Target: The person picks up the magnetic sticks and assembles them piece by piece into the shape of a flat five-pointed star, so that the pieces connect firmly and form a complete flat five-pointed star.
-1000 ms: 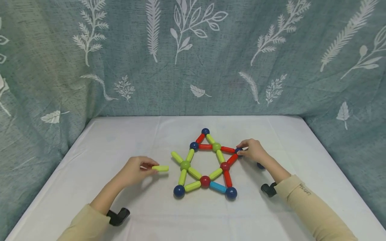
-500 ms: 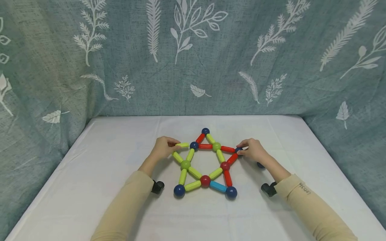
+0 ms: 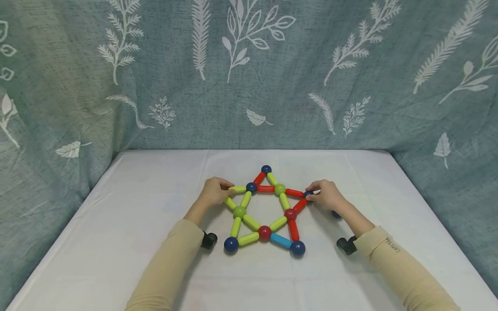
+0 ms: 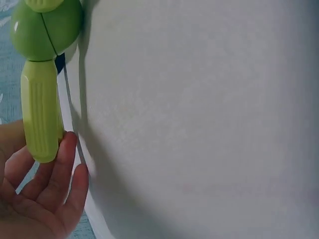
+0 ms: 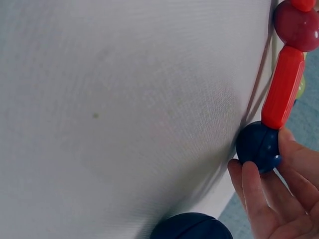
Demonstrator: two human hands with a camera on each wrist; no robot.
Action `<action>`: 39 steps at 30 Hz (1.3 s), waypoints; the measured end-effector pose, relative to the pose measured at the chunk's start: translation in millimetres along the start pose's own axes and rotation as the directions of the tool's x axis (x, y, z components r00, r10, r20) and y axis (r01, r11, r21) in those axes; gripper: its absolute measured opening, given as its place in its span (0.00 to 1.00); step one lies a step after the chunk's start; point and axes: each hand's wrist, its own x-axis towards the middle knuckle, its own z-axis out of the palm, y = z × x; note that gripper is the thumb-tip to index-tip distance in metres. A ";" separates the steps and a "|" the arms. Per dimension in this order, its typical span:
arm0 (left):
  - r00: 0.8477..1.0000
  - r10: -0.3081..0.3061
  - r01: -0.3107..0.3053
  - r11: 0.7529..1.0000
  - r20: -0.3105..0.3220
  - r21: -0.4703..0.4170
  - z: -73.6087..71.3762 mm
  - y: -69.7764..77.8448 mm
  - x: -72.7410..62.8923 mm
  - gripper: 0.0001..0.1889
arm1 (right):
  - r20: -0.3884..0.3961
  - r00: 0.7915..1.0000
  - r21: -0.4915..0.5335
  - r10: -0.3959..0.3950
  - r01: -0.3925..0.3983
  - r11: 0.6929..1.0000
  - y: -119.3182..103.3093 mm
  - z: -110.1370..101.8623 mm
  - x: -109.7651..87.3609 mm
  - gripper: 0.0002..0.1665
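My left hand [image 3: 214, 191] pinches a yellow-green magnetic rod [image 3: 240, 189], whose far end meets the upper-left blue ball [image 3: 251, 187]. Just below runs another yellow-green rod [image 4: 40, 109], fixed to a green ball [image 4: 47, 30]; its loose end lies by my left fingers. The held rod is mostly hidden in the left wrist view. With my right hand [image 3: 327, 194] I grip a blue ball [image 5: 256, 144] at the star's right corner. Two red rods meet that ball, one of them [image 5: 283, 87] leading to a red ball [image 5: 297, 25].
The star-shaped frame lies flat on the white table [image 3: 249, 280]. Its lower corners are blue balls [image 3: 231, 245], with a blue rod [image 3: 281, 241] at the lower right. A loose blue ball [image 5: 192, 228] sits beneath my right wrist. A patterned curtain [image 3: 249, 99] hangs behind.
My left hand has moved right and away from me with the yellow-green rod, bringing it against the upper-left blue ball. My right hand has stayed on its blue ball.
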 end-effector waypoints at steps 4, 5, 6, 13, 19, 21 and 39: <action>0.999 0.031 -0.031 0.999 -0.014 0.035 -2.9 1.2 -8.6 0.17 | 0.003 1.000 0.001 0.004 -0.004 1.000 0.2 0.8 0.7 0.14; 0.998 0.051 -0.050 0.997 -0.024 0.054 -4.5 2.1 -12.3 0.17 | 0.002 1.000 0.001 0.007 -0.007 1.000 0.3 0.9 0.8 0.15; 0.997 0.070 -0.068 0.995 -0.028 0.077 -6.5 3.1 -16.5 0.17 | 0.002 1.000 0.002 0.010 -0.010 1.000 0.6 1.0 1.0 0.15; 0.981 0.184 -0.191 0.965 0.054 0.182 -9.7 10.6 -61.1 0.08 | 0.002 1.000 0.015 0.008 -0.008 1.000 1.6 0.2 0.6 0.15; 0.963 0.200 -0.229 0.960 0.180 0.160 1.2 15.3 -103.2 0.10 | 0.002 1.000 0.020 -0.011 0.011 1.000 2.9 0.4 0.9 0.15; 0.953 0.215 -0.249 0.957 0.211 0.148 4.3 15.4 -112.3 0.12 | 0.001 1.000 0.015 -0.009 0.009 1.000 3.3 0.5 1.3 0.15; 0.992 0.105 -0.117 0.970 0.067 0.215 -12.8 2.0 -111.7 0.08 | 0.040 0.998 -0.041 -0.046 0.048 0.998 -6.9 2.2 -12.9 0.14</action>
